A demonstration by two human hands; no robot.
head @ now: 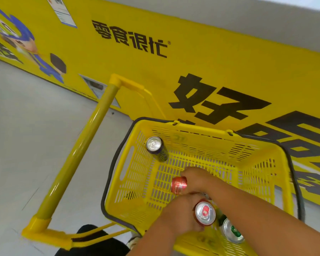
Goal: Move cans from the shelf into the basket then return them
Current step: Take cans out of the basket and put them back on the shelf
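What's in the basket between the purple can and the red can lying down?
Nothing: in the head view only bare yellow basket floor lies between the purple can and the red can.

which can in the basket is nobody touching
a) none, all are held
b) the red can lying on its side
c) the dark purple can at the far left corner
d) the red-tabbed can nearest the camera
c: the dark purple can stands alone by the basket's far left wall, clear of both hands, while the right hand grips the lying red can and the left hand holds the red-tabbed can.
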